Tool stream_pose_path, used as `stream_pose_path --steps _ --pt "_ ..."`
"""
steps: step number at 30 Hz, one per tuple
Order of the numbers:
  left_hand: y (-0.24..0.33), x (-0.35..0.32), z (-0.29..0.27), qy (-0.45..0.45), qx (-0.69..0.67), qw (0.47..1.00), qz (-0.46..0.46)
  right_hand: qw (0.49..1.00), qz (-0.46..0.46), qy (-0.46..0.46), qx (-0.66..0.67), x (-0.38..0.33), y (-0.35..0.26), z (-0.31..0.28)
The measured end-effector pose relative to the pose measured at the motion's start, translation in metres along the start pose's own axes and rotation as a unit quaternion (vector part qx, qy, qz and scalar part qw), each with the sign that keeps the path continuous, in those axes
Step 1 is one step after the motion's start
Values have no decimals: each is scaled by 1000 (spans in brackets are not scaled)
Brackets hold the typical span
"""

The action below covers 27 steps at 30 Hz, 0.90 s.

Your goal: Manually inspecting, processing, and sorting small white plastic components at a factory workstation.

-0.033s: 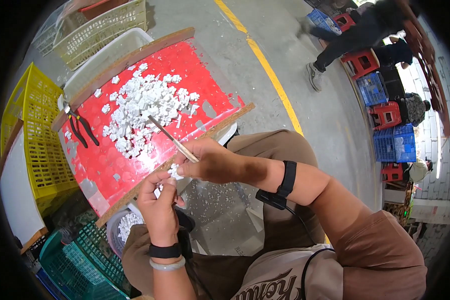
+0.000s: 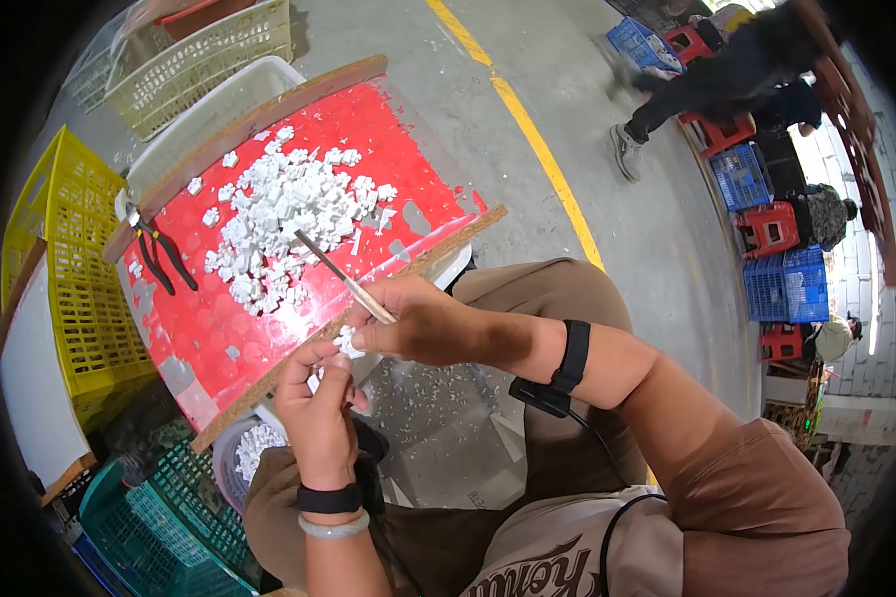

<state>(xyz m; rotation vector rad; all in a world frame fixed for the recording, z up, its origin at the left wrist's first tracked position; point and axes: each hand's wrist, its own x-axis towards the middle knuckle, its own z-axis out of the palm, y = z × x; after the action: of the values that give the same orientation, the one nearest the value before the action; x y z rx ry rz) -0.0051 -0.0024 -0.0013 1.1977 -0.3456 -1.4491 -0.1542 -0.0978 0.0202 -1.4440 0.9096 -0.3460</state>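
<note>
My left hand (image 2: 316, 390) is closed in a pinch on a small white plastic piece (image 2: 346, 342) at the near edge of the red board (image 2: 214, 343). In my right hand (image 2: 405, 323) is a narrow knife-like tool (image 2: 336, 267) with a pale handle, its grey blade pointing up and left over the board. The right fingertips also touch the white piece, partly covering it. Beyond the hands lies a heap of small white plastic pieces (image 2: 289, 204). Pliers (image 2: 159, 247) with dark handles and yellow marks rest on the board's left side.
Wooden strips (image 2: 448, 227) border the board. A yellow crate (image 2: 85, 269) stands left, a green basket (image 2: 184, 507) lower left. A tub of white pieces (image 2: 254, 448) sits below the board. At upper right a person (image 2: 702, 95) walks past red stools (image 2: 770, 229) and blue crates (image 2: 786, 284).
The walking person at upper right has shifted slightly. My hands, the tool and the white piece show no visible change.
</note>
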Motion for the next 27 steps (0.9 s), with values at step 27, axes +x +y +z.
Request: stream_pose_path --steps 27 --pt "7 1 -9 22 -66 997 -21 987 20 5 161 -23 -35 -34"
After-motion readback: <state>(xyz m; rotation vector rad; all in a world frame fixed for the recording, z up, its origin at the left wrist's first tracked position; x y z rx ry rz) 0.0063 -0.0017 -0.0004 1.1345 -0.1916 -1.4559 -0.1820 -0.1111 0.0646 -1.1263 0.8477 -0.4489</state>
